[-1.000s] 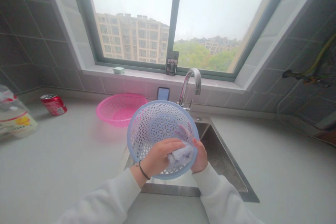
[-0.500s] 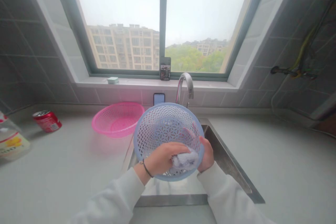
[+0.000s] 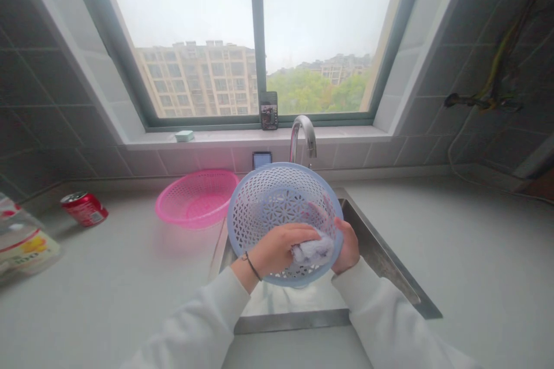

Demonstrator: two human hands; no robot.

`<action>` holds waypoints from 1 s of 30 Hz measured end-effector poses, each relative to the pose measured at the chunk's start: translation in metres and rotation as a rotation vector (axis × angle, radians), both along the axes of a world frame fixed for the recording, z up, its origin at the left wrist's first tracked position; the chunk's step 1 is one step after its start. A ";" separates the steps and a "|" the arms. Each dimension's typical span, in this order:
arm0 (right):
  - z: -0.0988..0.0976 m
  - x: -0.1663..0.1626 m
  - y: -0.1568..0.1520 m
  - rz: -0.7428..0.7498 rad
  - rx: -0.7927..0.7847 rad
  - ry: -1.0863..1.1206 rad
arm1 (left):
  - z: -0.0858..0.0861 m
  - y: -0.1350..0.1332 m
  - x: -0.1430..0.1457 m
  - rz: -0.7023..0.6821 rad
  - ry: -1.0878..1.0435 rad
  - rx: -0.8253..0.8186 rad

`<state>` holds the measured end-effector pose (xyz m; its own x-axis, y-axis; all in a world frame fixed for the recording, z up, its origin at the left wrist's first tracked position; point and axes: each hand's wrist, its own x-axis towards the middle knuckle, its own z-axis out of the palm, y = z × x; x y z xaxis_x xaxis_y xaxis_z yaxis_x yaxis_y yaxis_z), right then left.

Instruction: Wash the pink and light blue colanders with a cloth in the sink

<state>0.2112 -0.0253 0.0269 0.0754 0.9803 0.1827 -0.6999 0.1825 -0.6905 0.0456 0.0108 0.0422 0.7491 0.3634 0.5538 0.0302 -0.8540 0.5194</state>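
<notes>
Inside the round latticed basket (image 3: 277,206), left fingers (image 3: 304,233) hold crumpled cloth (image 3: 314,251).

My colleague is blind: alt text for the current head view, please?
The left hand holds a cloth inside a blue basket over a sink, the right hand gripping the basket. A pink basket and red can are to the left.

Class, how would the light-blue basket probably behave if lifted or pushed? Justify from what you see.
The light-blue basket is probably light for its size, since holes riddle its wall and base. It seems fairly stiff: it looks unbent where the right hand grips it. Gripped at one side, it might tip when pushed.
</notes>
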 end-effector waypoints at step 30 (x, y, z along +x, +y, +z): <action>0.002 -0.006 -0.003 0.019 -0.056 -0.031 | -0.002 -0.001 -0.003 0.121 -0.038 -0.043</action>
